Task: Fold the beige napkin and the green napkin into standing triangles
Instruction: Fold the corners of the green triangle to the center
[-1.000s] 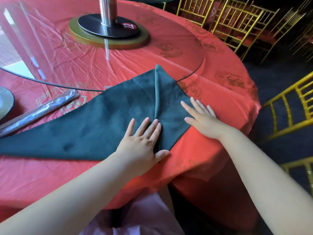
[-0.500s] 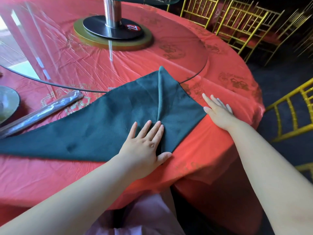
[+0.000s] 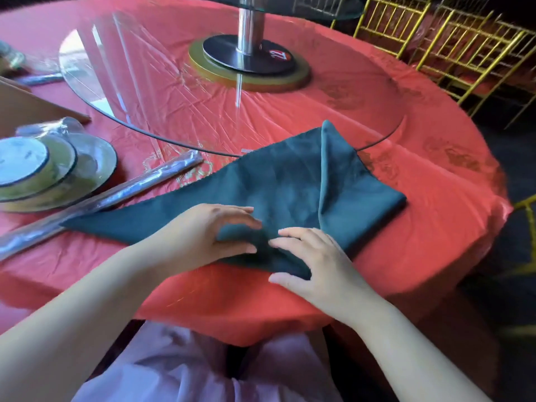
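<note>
The green napkin (image 3: 290, 192) lies flat on the red tablecloth as a long triangle. Its right end is folded up along a centre crease to the far tip, and its left end tapers to a point. My left hand (image 3: 208, 230) rests on the near middle of the napkin with fingers curved and apart. My right hand (image 3: 316, 262) lies with spread fingers on the napkin's near corner, close to the table edge. The fingertips of both hands almost meet. No beige napkin is in view.
A glass turntable (image 3: 145, 91) on a metal stand (image 3: 249, 53) covers the table's middle. Stacked plates (image 3: 43, 169) and a plastic-wrapped roll (image 3: 116, 195) lie at the left, touching the napkin's left tip. Gold chairs (image 3: 464, 47) stand at the far right.
My right hand has come back from the napkin's right corner to its near corner. My left hand has shifted left and curled. The view has swung left, showing the plates.
</note>
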`<state>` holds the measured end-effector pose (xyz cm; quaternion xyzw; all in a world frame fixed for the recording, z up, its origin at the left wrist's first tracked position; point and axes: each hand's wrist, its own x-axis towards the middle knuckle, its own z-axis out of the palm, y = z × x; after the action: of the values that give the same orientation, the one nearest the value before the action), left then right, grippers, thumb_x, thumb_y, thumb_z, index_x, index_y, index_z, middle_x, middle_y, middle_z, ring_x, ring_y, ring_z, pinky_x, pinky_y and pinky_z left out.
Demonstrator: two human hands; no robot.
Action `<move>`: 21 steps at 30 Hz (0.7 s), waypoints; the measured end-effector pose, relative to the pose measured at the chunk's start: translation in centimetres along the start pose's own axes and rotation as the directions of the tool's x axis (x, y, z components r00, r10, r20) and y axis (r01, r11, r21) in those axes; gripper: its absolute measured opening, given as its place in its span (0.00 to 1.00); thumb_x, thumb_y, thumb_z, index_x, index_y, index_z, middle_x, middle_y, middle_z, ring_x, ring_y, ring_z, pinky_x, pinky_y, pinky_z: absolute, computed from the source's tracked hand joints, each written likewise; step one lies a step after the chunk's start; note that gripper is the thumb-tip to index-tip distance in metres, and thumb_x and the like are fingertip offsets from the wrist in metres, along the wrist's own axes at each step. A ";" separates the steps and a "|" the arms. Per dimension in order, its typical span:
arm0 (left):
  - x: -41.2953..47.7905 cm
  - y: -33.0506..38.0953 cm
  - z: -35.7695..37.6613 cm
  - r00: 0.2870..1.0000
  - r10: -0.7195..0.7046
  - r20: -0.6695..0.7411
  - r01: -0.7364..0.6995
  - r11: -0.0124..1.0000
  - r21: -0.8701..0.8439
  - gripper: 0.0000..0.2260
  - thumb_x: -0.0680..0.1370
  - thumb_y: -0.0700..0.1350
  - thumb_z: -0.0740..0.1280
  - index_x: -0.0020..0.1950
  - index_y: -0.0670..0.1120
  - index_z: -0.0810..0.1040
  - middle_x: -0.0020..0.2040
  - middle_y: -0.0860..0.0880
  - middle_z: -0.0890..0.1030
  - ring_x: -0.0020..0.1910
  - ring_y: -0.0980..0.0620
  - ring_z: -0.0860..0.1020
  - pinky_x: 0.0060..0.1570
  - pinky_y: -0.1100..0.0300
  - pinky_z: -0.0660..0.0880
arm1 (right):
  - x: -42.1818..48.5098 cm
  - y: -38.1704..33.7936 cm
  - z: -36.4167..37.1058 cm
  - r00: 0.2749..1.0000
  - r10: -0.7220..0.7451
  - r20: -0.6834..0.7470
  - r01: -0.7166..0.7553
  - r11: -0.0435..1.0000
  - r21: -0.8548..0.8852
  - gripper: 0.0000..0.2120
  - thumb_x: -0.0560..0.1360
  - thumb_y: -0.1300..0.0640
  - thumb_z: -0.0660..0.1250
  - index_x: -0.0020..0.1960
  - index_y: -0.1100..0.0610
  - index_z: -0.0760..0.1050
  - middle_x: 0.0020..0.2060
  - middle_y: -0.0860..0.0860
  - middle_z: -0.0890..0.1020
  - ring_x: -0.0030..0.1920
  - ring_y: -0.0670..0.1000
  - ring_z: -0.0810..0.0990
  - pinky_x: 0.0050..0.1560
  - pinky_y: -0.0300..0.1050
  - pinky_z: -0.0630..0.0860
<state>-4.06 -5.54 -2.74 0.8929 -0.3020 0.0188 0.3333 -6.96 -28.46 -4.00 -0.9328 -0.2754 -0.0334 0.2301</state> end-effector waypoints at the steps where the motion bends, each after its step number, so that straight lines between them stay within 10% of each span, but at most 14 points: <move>1: -0.8 -0.8 -0.6 1.000 -0.009 0.007 0.009 1.000 -0.020 0.24 0.66 0.70 0.62 0.55 0.57 0.77 0.57 0.61 0.79 0.63 0.68 0.69 0.62 0.67 0.66 | 0.2 -0.5 0.7 0.999 -0.009 -0.038 0.009 1.000 0.008 0.21 0.67 0.38 0.63 0.56 0.46 0.76 0.56 0.44 0.77 0.57 0.44 0.71 0.61 0.35 0.61; 7: -2.9 -3.5 -2.2 0.999 0.019 0.051 -0.017 0.999 -0.035 0.22 0.66 0.68 0.65 0.52 0.55 0.79 0.56 0.59 0.80 0.62 0.66 0.71 0.62 0.64 0.68 | 1.2 -1.6 2.4 0.960 -0.074 -0.270 0.072 0.997 -0.020 0.09 0.69 0.46 0.66 0.42 0.49 0.81 0.42 0.44 0.80 0.44 0.46 0.75 0.50 0.43 0.70; 21: -4.3 -5.0 -3.9 0.953 0.297 0.059 -0.299 0.890 0.343 0.08 0.73 0.52 0.66 0.45 0.52 0.83 0.44 0.57 0.81 0.45 0.55 0.75 0.64 0.56 0.64 | 0.5 -1.9 2.9 0.926 -0.181 -0.331 0.107 0.967 -0.230 0.09 0.73 0.49 0.65 0.42 0.50 0.83 0.37 0.44 0.80 0.44 0.46 0.73 0.64 0.51 0.65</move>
<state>-4.16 2.02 -3.66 0.8808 -0.4281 0.1206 0.1624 -7.71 -25.48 -5.74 -0.9078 -0.2934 -0.2440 0.1738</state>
